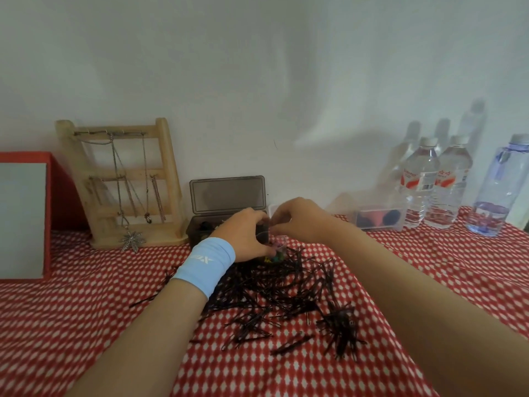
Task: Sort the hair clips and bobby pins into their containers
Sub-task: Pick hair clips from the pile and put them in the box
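Centre frame, we're gripping the small clear plastic tub (282, 242) of coloured hair clips (275, 257) in our left hand (246, 236), right hand (300, 219) hovering above it, its grip impossible to tell, ideally keeping the tub level over the heaped black bobby pins (286, 293) below.

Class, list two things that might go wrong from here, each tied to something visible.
1. The bobby pins lie heaped between both forearms; a sweep of the left hand or right hand might scatter them.
2. The coloured clips sit against that heap and may get mixed in.
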`<state>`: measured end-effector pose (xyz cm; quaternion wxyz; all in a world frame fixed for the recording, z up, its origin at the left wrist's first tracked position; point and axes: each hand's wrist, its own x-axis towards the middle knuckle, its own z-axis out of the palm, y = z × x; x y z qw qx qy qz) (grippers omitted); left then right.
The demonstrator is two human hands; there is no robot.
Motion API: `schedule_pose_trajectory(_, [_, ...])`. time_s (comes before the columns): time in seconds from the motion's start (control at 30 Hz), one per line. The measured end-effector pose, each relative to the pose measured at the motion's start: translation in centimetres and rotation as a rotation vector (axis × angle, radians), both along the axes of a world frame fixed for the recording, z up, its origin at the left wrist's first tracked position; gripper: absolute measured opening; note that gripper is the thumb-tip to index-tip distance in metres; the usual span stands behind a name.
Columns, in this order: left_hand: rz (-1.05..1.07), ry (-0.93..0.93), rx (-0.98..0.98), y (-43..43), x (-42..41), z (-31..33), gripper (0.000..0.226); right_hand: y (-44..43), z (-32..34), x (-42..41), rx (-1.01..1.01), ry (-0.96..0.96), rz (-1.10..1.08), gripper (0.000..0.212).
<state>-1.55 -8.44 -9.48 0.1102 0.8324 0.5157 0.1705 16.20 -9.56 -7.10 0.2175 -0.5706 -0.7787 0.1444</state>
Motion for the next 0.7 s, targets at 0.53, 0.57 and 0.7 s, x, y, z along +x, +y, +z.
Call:
schedule_pose_trajectory(0.53, [0.000, -0.306, -0.101, -0.9, -4.0, 1.1, 0.069, -0.7, 0.9, -2.3, -0.067, -0.056, 0.131, 0.058])
schedule_pose_trajectory(0.57, [0.013, -0.284, -0.087, -0.9, -4.6, 1.4, 0.070, -0.5, 0.9, -3.1, -0.052, -0.048, 0.138, 0.057])
schedule_pose_trajectory(0.7, [0.125, -0.233, -0.025, -1.4, -8.2, 2.4, 0.069, -0.2, 0.8, -7.2, 0.037, -0.023, 0.166, 0.051])
